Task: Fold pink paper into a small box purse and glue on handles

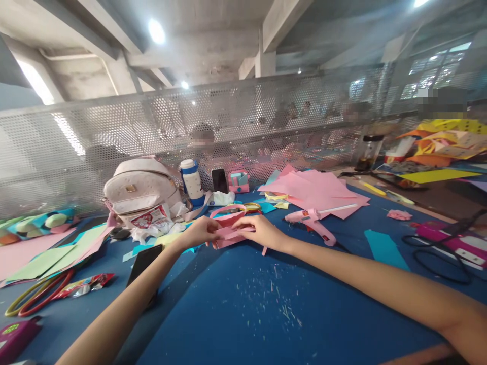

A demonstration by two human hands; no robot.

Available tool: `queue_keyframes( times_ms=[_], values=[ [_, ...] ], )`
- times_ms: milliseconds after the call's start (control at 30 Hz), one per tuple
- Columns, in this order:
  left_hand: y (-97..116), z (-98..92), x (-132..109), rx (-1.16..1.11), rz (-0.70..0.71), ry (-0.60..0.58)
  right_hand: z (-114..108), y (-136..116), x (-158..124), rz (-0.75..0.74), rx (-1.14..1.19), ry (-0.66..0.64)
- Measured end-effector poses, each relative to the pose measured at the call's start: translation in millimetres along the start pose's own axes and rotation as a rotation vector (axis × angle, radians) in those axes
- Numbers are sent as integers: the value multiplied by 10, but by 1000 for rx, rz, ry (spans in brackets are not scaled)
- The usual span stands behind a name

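Between my two hands, above the blue table (228, 304), is a small pink paper piece (231, 234) with a curved strip standing up at its back. My left hand (200, 232) pinches its left side, fingers closed on the paper. On the right side, my right hand (262, 232) has its thumb and fingertips closed on the same piece. A narrow pink strip pokes out below my right hand. A pink glue gun (314, 223) lies just right of my right hand. Behind it is a stack of pink paper sheets (315, 190).
A white backpack (142, 185), a bottle (192, 182) and an upright phone (219, 181) stand along the perforated metal screen (160, 121). A dark phone (144, 268) lies beneath my left forearm. Green sheets (72, 256) are at left, a black cable (437, 263) at right.
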State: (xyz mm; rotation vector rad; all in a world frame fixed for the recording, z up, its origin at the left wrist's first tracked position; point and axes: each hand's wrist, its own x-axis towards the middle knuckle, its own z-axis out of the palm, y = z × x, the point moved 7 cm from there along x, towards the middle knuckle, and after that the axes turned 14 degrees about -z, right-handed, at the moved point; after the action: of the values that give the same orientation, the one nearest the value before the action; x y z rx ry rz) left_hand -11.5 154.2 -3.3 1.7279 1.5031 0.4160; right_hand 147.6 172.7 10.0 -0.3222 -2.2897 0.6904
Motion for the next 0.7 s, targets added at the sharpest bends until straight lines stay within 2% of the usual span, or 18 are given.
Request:
queue_keyframes(
  times_ms=[167, 367, 567, 700],
  values=[
    [-39, -190, -29, 17, 1, 47, -254, 73, 7, 65, 5, 27],
    [-67, -390, -97, 33, -2, 83, -314, 32, 24, 76, 39, -74],
    [-38, -426, -148, 37, 2, 65, -361, 74, 37, 53, -8, -71],
    [-30, -395, -136, 54, 13, 68, -367, -21, 54, -3, -53, -53]
  ],
)
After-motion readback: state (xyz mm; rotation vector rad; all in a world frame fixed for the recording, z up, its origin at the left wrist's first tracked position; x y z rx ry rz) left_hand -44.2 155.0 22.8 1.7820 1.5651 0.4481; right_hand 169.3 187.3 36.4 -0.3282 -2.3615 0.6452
